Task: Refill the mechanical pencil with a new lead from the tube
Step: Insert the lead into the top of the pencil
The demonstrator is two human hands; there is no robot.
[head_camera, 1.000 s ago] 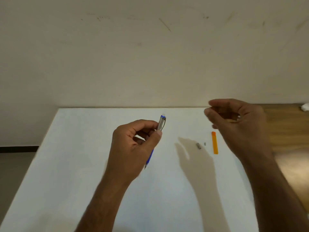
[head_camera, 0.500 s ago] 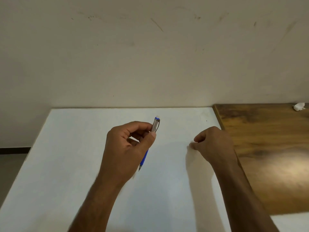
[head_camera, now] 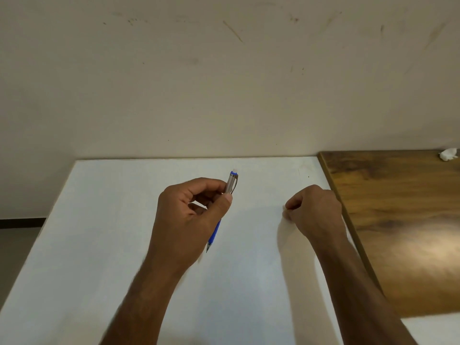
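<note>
Plain beige wall, white table [head_camera: 104,245] with a wood-look top [head_camera: 398,220] butting up on the right. The left hand [head_camera: 189,220] has its fingers and thumb wrapped round the mechanical pencil [head_camera: 231,184] mid-barrel, eraser end up and tip angled down at the table. The right hand [head_camera: 315,210] is curled knuckles-up on the table; can't tell if it's pinching anything. Lead tube isn't visible. Pencil looks light and stiff, so mid-barrel is a fine hold. I'd guess the lead snaps easily, so pinch it gently
</note>
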